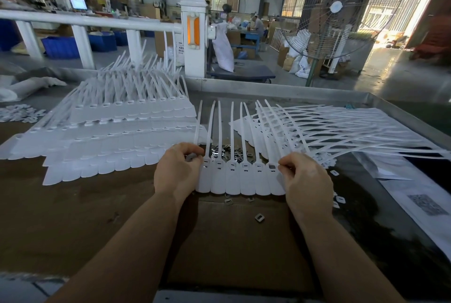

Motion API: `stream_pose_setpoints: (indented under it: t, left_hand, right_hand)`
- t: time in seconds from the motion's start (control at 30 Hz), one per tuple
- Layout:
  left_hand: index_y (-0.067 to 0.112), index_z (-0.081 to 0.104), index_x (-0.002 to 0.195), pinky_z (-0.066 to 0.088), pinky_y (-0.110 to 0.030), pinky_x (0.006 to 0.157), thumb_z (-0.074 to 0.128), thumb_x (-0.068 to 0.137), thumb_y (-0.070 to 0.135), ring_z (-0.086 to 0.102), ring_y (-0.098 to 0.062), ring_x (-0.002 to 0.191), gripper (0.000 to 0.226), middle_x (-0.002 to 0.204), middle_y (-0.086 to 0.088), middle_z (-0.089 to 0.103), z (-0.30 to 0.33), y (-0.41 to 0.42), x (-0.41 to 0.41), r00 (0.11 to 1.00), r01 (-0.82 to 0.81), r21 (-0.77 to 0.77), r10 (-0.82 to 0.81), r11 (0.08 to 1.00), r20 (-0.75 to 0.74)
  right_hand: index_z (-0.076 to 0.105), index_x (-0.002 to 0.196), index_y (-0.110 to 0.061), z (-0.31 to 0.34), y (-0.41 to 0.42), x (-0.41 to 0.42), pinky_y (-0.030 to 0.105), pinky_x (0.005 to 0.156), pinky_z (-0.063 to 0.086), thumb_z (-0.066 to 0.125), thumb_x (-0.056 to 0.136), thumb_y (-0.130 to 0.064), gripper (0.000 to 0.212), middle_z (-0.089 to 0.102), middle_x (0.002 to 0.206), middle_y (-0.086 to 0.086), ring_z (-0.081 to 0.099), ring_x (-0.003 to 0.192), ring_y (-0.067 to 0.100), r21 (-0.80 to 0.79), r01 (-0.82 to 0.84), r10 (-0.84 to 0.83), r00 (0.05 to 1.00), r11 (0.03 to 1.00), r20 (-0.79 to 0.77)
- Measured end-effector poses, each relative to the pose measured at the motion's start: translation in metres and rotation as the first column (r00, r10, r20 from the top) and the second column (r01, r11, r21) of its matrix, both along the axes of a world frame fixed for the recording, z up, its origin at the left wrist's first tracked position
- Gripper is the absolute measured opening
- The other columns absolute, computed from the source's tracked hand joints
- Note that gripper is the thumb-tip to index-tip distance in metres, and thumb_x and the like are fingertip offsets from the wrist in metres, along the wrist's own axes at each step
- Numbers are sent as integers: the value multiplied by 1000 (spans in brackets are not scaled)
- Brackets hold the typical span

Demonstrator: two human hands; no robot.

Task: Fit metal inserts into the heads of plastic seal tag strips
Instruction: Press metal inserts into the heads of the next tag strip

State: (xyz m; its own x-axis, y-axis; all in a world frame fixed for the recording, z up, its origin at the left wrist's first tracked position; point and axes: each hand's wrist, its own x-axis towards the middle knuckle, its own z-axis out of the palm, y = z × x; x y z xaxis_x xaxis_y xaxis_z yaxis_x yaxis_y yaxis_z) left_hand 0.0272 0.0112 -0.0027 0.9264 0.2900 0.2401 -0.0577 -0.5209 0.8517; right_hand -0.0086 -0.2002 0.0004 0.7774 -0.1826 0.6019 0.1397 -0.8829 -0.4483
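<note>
A joined row of white plastic seal tag strips (240, 180) lies on the brown table in front of me, heads up and tails pointing away. My left hand (177, 171) grips the row's left end with curled fingers. My right hand (302, 178) pinches a small metal insert at the head of the rightmost strip (272, 167). A pile of loose metal inserts (229, 151) lies just behind the row. Single inserts (259, 217) lie on the cardboard near me.
Stacked white strip rows (117, 136) cover the table to the left. More strips fan out at the right (329, 129). White papers (419, 200) lie at the right edge. A metal table rim (268, 89), a white railing and a standing fan (341, 9) are beyond.
</note>
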Motion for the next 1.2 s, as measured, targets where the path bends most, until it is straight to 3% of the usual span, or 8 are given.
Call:
stream_pose_setpoints:
  t: [0.33, 0.6, 0.77, 0.93, 1.2]
  left_hand:
    - [35, 62, 83, 40, -16, 59, 62, 85, 17, 53, 3, 73, 18, 82, 19, 56, 0, 0, -2, 1000, 7, -10, -7, 1000, 9]
    - [39, 58, 73, 47, -23, 64, 63, 85, 16, 57, -3, 74, 26, 84, 18, 58, 1, -1, -4, 1000, 5, -15, -4, 1000, 19]
    - [37, 59, 71, 53, -30, 67, 65, 84, 17, 60, -12, 71, 25, 88, 10, 63, 2, -2, -5, 1000, 13, -27, -13, 1000, 17]
    - [37, 59, 74, 55, -33, 73, 65, 85, 17, 61, -11, 79, 23, 91, 8, 63, 2, -2, -6, 1000, 19, -27, -18, 999, 22]
    - [36, 60, 76, 53, -31, 70, 64, 85, 17, 60, -10, 75, 21, 91, 7, 63, 3, -3, -5, 1000, 15, -32, -15, 999, 10]
  right_hand:
    - [69, 92, -11, 0, 0, 0, 31, 76, 47, 60, 88, -11, 9, 66, 86, 2, 57, 83, 17, -7, -1, 1, 1000, 1000, -13]
    - [68, 88, -8, 2, 2, 0, 29, 68, 47, 64, 85, -8, 5, 66, 83, 4, 58, 78, 18, 11, -8, 7, 999, 1000, 38]
    - [66, 89, -10, 3, 0, 1, 29, 69, 49, 62, 87, -9, 5, 62, 79, -2, 59, 76, 17, 137, -37, 31, 998, 990, 47]
    - [67, 94, -8, 4, 0, 1, 12, 68, 40, 63, 86, -8, 9, 60, 80, -7, 57, 76, 10, 249, -69, 47, 995, 966, 93]
    - [69, 93, -7, 3, -1, 1, 27, 71, 49, 63, 86, -7, 9, 67, 82, 2, 60, 76, 15, 214, -60, 38, 993, 975, 108]
